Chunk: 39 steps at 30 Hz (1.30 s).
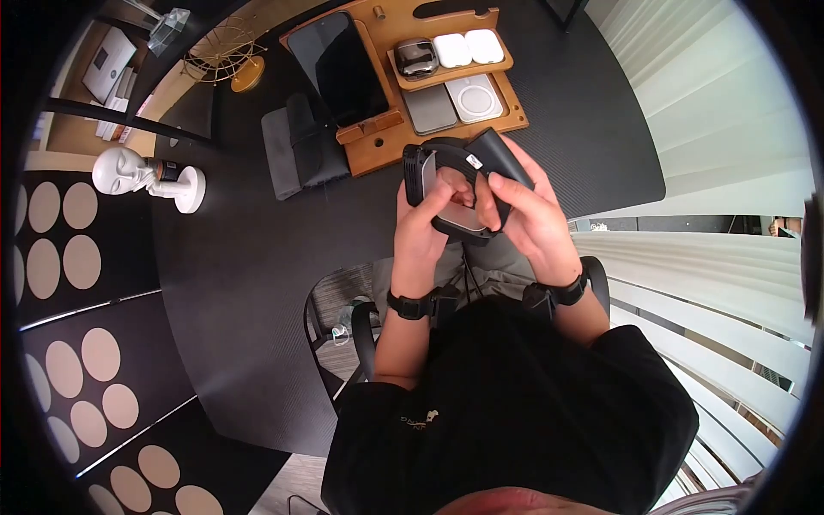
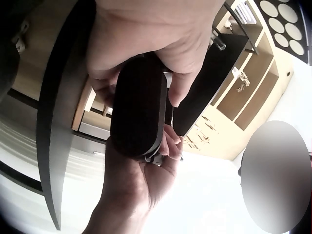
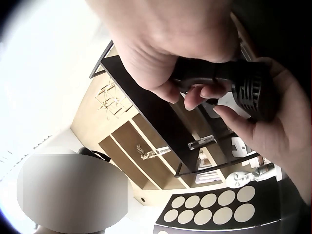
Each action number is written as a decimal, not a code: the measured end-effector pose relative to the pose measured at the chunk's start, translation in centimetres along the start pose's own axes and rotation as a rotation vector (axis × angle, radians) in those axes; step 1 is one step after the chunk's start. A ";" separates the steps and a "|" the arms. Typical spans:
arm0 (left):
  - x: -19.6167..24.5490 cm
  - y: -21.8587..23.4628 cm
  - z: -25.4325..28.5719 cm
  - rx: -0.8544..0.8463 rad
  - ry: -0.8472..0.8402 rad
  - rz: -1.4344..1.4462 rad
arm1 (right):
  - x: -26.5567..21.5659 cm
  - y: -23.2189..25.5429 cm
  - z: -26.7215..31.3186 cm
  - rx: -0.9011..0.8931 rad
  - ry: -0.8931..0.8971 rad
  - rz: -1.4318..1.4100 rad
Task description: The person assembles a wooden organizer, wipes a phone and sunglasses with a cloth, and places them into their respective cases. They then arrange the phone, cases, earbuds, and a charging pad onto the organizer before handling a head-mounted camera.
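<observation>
A black and silver loop-shaped device [image 1: 463, 225] is held up between both hands, over the table's near edge. My left hand [image 1: 419, 233] grips its vented end [image 1: 413, 174], thumb on the inner silver side. Around the smooth black end [image 1: 501, 163] curl the fingers of my right hand [image 1: 542, 230]; some fingertips show inside the loop. In the left wrist view a rounded black end [image 2: 139, 107] hides part of both hands. The right wrist view shows vent slots [image 3: 249, 92] beside my left hand [image 3: 287, 126].
Beyond the hands stands a wooden organiser [image 1: 367, 158] with a dark tablet [image 1: 339, 69], white cases [image 1: 452, 51] and a round charging pad [image 1: 475, 98]. A grey cushioned item [image 1: 281, 154] lies left of it. Farther left are a white figurine [image 1: 190, 190] and a gold wire ornament [image 1: 247, 74].
</observation>
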State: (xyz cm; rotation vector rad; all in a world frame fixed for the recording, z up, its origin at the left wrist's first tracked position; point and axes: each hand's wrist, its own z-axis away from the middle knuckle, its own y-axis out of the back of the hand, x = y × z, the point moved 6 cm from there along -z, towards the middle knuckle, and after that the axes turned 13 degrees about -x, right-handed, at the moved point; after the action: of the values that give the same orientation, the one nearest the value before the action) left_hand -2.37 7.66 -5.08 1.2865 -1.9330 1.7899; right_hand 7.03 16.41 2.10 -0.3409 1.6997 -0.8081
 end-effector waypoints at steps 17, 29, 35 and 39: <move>-0.1 -4.5 -0.3 -0.254 0.200 -0.647 | -3.3 1.0 -1.2 0.003 0.230 0.020; 0.3 -4.1 -0.2 -0.132 0.142 -0.624 | -6.5 3.9 -0.7 -0.128 0.304 -0.226; 0.1 -4.2 -0.2 -0.158 0.157 -0.622 | -6.7 3.6 -0.1 -0.077 0.352 -0.123; 0.0 -3.4 0.1 -0.083 0.154 -0.536 | -4.3 2.2 -0.5 -0.036 0.325 -0.046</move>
State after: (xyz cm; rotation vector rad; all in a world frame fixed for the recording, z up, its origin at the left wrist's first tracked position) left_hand 0.05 7.99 -2.69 1.4188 -1.3913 1.4699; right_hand 8.20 20.74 3.87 -0.2849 2.0171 -0.9051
